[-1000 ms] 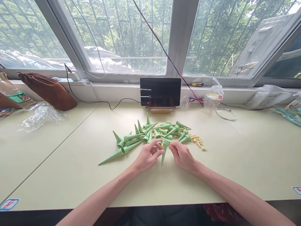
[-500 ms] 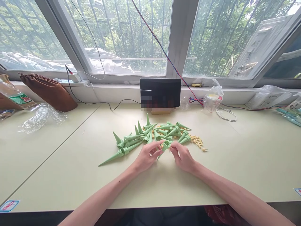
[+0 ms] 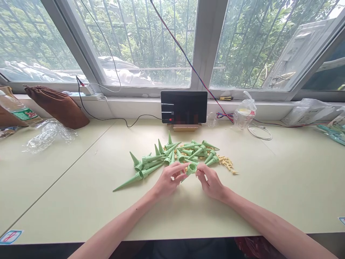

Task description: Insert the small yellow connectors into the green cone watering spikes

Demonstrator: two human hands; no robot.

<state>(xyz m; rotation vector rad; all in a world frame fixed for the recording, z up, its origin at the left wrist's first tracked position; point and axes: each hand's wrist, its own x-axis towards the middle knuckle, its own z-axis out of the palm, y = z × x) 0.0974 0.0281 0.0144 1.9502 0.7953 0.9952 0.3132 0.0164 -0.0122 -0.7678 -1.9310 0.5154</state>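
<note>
My left hand (image 3: 169, 178) is closed around a green plastic watering spike (image 3: 191, 168), whose hollow threaded mouth faces up toward me and whose tip slants down to the left. Close against the right side of that mouth, my right hand (image 3: 210, 181) is pinched. What lies between its fingertips is too small and covered to make out. Just beyond both hands lies a pile of similar green spikes (image 3: 153, 163), some standing on their wide ends. Small yellow plastic pieces (image 3: 226, 163) spill out at the pile's right side.
A tablet (image 3: 184, 108) on a stand is at the back of the table (image 3: 107, 212). To its right are a bagged cup (image 3: 244, 115) and a coiled white cable (image 3: 260, 132). Crumpled clear plastic (image 3: 51, 135) and a brown pouch (image 3: 58, 107) lie at the left.
The held spike's mouth has tipped a little more toward me and shifted slightly right. Both hands stay almost in place, the right fingers drawn slightly away. The pile looks unchanged.
</note>
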